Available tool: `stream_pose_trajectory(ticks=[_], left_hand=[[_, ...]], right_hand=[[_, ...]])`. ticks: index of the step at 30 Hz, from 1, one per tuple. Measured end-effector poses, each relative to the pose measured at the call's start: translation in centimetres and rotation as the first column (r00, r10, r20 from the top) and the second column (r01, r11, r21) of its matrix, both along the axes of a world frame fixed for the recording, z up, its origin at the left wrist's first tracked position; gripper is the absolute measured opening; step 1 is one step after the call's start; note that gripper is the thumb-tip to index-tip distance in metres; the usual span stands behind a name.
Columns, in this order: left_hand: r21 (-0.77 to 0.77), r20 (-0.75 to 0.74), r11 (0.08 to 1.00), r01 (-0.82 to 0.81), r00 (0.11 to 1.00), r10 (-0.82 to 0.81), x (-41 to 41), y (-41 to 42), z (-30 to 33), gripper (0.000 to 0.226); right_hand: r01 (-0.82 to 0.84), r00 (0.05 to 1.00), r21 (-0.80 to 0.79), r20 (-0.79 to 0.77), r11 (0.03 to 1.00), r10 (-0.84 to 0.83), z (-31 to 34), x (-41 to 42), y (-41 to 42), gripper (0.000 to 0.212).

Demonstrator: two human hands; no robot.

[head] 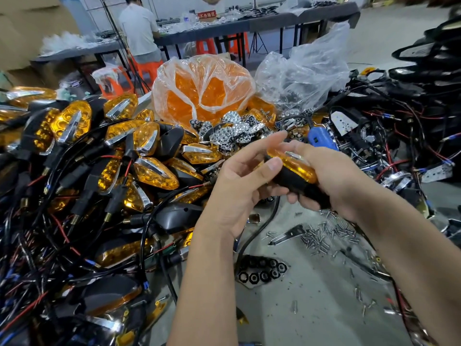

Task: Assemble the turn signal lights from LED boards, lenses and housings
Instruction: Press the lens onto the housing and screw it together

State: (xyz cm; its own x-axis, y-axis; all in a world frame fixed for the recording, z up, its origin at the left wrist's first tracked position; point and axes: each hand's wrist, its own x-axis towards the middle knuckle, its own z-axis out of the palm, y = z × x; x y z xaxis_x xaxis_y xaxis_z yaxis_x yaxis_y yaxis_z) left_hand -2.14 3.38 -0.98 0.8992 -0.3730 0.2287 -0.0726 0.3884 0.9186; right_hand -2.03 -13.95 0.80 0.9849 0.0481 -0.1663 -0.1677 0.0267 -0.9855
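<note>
My right hand [329, 181] grips a turn signal light [293, 171] with an amber lens on a black housing, held above the table centre. My left hand [239, 186] is beside it on the left, thumb resting on the lens edge and fingers spread toward the housing. A black cable [259, 228] hangs from the light down to the table. A large heap of finished amber lights [119, 151] with wires fills the left side. A clear bag of amber lenses [202, 88] stands behind, with chrome reflector pieces [232, 131] in front of it.
Loose screws [321, 236] lie on the grey table at right-centre. A black reflector plate [262, 270] lies near my left forearm. A blue tool [321, 138] and tangled wired housings [386, 136] are at right. A person in white stands at far tables [207, 31].
</note>
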Motion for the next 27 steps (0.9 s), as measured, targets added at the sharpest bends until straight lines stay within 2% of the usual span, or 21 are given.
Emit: stream_pose_trajectory(ticks=[3,7,9,11,13,16,19,22,24,27], left_hand=[[0.035,0.001,0.999,-0.028,1.0,0.028,0.0,-0.5,-0.1,0.02],[-0.011,-0.109,0.98,-0.199,0.974,0.197,0.1,-1.3,-0.1,0.009],[-0.047,-0.177,0.948,-0.313,0.937,0.301,0.4,-1.7,-0.1,0.016],[-0.062,-0.234,0.913,-0.403,0.895,0.379,0.6,-2.0,-0.2,0.019],[-0.064,-0.279,0.888,-0.456,0.862,0.423,0.7,-2.1,-0.2,0.017],[-0.035,-0.283,0.894,-0.448,0.862,0.421,0.6,-1.7,-0.1,0.022],[-0.013,-0.293,0.909,-0.416,0.871,0.394,0.6,-1.3,-0.2,0.031],[0.054,-0.266,0.911,-0.408,0.874,0.407,0.5,-1.1,-0.2,0.031],[0.125,-0.202,0.906,-0.404,0.884,0.422,0.5,-1.0,-0.4,0.032],[0.107,-0.153,0.923,-0.369,0.912,0.382,0.4,-1.1,-0.4,0.023]], right_hand=[[-0.104,0.994,0.028,-0.019,0.994,0.104,-0.3,-0.3,-0.3,0.052],[-0.283,0.944,0.004,0.176,0.959,0.278,-0.7,-0.1,-0.6,0.051],[-0.258,0.911,-0.146,0.292,0.955,0.291,-0.8,0.0,-0.6,0.039],[-0.161,0.883,-0.268,0.391,0.95,0.26,-0.9,0.0,-0.3,0.041],[-0.074,0.86,-0.311,0.46,0.947,0.218,-1.1,0.0,-0.2,0.046],[0.023,0.819,-0.372,0.539,0.928,0.195,-1.3,-0.1,-0.5,0.047],[0.042,0.806,-0.383,0.559,0.923,0.195,-1.3,-0.1,-0.7,0.058],[-0.011,0.849,-0.312,0.5,0.95,0.174,-1.2,-0.1,-1.2,0.06],[-0.048,0.878,-0.271,0.447,0.961,0.17,-1.1,-0.1,-1.6,0.056],[-0.031,0.877,-0.26,0.457,0.965,0.151,-1.1,0.1,-1.8,0.037]])
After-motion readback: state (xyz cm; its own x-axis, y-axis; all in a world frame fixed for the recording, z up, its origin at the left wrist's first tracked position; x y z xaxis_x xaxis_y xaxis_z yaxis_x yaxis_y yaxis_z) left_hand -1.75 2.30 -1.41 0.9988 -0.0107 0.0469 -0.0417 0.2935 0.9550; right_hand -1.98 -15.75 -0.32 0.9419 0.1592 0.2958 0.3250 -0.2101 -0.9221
